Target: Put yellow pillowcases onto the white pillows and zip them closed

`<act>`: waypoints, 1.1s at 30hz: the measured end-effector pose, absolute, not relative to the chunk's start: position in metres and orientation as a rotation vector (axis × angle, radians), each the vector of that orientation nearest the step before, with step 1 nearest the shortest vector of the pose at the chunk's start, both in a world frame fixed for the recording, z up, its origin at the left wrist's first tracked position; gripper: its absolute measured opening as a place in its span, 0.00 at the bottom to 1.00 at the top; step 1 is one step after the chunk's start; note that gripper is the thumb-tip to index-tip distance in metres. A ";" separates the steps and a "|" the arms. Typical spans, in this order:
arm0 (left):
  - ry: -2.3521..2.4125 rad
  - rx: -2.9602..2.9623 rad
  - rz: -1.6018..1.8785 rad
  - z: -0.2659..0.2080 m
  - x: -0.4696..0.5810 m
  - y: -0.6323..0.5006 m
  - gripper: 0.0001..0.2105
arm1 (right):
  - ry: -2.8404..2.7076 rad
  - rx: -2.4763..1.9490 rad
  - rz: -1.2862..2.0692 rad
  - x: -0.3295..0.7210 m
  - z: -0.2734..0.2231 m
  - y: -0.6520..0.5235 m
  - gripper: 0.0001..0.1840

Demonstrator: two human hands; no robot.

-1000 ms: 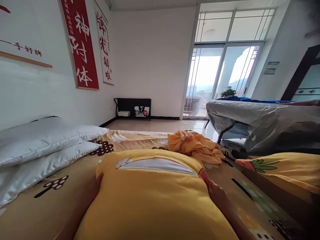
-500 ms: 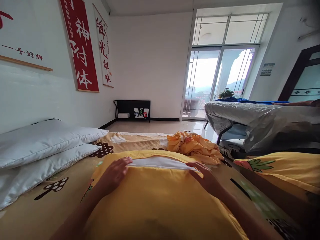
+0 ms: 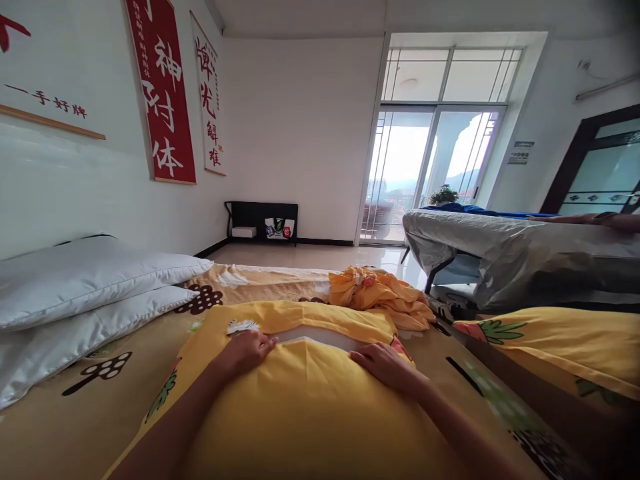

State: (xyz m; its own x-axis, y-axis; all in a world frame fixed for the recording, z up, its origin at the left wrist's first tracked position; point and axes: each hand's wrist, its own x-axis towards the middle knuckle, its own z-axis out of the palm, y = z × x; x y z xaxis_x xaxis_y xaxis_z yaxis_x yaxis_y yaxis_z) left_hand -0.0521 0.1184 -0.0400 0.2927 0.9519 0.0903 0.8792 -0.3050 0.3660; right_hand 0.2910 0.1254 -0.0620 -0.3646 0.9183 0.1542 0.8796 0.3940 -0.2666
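Note:
A yellow pillowcase (image 3: 305, 413) with a white pillow (image 3: 320, 335) inside it lies in front of me, puffed up. Its opening runs across the far part, and a strip of the white pillow shows between the two edges. My left hand (image 3: 250, 350) is closed on the left part of the opening's near edge, fingers curled over the cloth. On the right part of the same edge my right hand (image 3: 384, 363) grips the fabric, its fingers bent over it and its thumb hidden. Between the hands the near edge rises to a small peak.
Two white pillows (image 3: 90, 277) are stacked on the left of the patterned bedsheet (image 3: 115, 393). Crumpled orange cloth (image 3: 383, 297) lies beyond the pillowcase, and another yellow pillow (image 3: 565, 343) is at right. Behind stands a plastic-covered table (image 3: 525, 243) with another person's arm (image 3: 595, 220) on it.
Both hands have moved closer together and slightly toward me along the opening. The near edge now covers more of the white pillow, and the view has shifted slightly.

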 end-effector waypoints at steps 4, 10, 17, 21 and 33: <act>1.657 2.274 0.334 -0.043 -0.054 0.108 0.26 | -2.476 -1.609 0.239 0.294 -0.061 0.123 0.31; 1.695 2.261 0.261 -0.048 -0.049 0.115 0.27 | -2.627 -1.622 0.260 0.290 -0.061 0.133 0.31; 1.689 2.242 0.310 -0.053 -0.051 0.104 0.27 | -2.518 -1.546 0.321 0.295 -0.073 0.124 0.29; 1.651 2.257 0.328 -0.052 -0.053 0.096 0.27 | -2.442 -1.430 0.409 0.309 -0.065 0.129 0.25; 1.891 2.174 0.696 -0.081 -0.053 0.101 0.07 | -2.186 -1.748 -0.053 0.293 -0.052 0.142 0.31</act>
State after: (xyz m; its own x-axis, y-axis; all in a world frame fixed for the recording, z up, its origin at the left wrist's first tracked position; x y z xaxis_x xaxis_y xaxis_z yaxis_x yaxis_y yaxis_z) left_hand -0.0532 0.1007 -0.0813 0.0829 0.9698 0.2294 0.8872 -0.1767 0.4263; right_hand 0.2927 0.1418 -0.0524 -0.1848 0.9406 0.2848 0.9533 0.2420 -0.1805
